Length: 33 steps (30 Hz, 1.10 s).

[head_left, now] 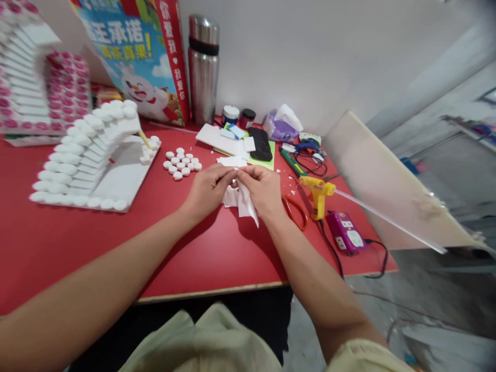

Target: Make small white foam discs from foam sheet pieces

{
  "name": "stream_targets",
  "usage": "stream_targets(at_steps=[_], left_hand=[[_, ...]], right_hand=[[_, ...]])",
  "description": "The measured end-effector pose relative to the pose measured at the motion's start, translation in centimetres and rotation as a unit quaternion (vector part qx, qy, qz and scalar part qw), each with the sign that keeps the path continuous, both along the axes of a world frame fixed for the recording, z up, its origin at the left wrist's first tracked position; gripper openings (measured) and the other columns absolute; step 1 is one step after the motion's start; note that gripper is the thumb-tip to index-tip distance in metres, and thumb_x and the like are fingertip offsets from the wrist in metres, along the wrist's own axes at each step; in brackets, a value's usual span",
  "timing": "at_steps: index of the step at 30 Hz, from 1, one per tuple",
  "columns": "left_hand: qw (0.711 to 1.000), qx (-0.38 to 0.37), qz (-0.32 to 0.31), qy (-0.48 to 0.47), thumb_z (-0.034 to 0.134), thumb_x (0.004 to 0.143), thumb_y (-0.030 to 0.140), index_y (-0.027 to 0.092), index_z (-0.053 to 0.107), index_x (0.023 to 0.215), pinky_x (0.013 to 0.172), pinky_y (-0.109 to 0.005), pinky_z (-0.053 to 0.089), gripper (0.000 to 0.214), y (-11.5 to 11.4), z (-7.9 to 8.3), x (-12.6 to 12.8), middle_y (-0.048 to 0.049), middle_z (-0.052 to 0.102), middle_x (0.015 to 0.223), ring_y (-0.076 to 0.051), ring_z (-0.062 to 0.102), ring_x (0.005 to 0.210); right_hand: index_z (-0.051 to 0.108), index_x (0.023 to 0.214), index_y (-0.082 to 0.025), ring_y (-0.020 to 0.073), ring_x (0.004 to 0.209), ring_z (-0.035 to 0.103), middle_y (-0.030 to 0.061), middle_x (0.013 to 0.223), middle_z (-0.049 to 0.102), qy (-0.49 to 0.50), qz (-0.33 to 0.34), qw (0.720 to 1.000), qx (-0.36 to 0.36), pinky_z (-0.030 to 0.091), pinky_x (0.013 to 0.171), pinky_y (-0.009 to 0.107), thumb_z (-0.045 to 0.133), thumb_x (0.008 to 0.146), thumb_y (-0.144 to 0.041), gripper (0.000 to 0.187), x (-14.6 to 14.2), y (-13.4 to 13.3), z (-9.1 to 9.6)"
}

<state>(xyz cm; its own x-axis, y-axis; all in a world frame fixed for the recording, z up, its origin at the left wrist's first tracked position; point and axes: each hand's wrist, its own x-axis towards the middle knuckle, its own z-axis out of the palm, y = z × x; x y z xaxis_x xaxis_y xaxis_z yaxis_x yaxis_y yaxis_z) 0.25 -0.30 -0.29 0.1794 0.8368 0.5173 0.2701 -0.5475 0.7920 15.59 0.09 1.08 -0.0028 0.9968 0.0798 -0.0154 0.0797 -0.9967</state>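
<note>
My left hand (207, 190) and my right hand (265, 191) meet over the red table, fingertips pinched together around a small white piece (236, 170). A thin white sheet (246, 200), paper or cloth, hangs in folds from under my right fingers; exactly how each hand grips it is partly hidden. To the left of my left hand lies a group of small white rounded pieces (181, 164). Farther left stands a white model staircase (93, 150), edged with similar rounded pieces. Right of my right hand are red-handled scissors or pliers (296, 213), their working end hidden.
A yellow glue gun (318, 194) with a long clear stick stands near a purple power socket box (346, 233). Behind are a steel flask (203, 72), a printed bag (135, 57), jars (230, 114) and a tissue pack (284, 124). Cables run over the right edge.
</note>
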Motion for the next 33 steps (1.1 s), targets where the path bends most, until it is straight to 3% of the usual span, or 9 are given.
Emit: stream_targets(at_steps=[15,27,33], left_hand=[[0.994,0.074,0.023,0.08,0.046,0.105,0.021,0.016,0.064,0.082,0.074,-0.031,0.044,0.03,0.06,0.04,-0.51,-0.0056,0.062,0.08,-0.018,0.058,0.077],[0.992,0.098,0.022,0.08,0.047,0.105,0.019,0.016,0.066,0.084,0.07,-0.03,0.043,0.028,0.05,-0.07,-0.52,-0.0044,0.06,0.076,-0.018,0.058,0.075],[0.984,0.105,0.038,0.139,0.045,0.106,0.022,0.016,0.065,0.085,0.069,-0.031,0.043,0.03,-0.07,-0.16,-0.73,-0.0058,0.059,0.079,-0.018,0.056,0.074]], right_hand=[[0.072,0.085,-0.019,0.0107,0.053,0.058,-0.0045,0.059,0.065,-0.055,0.028,0.996,0.071,0.047,0.058,0.026,0.075,0.088,-0.035,0.017,-0.18,-0.27,0.5],[0.071,0.08,-0.018,0.0107,0.052,0.055,-0.0038,0.058,0.062,-0.056,0.039,0.996,0.063,0.043,0.055,0.026,0.078,0.084,-0.042,0.025,0.19,0.0,0.18],[0.071,0.078,-0.019,0.012,0.053,0.056,-0.0035,0.057,0.062,-0.115,0.035,0.989,0.086,0.044,0.056,0.027,0.074,0.088,-0.039,0.023,0.26,-0.27,0.41]])
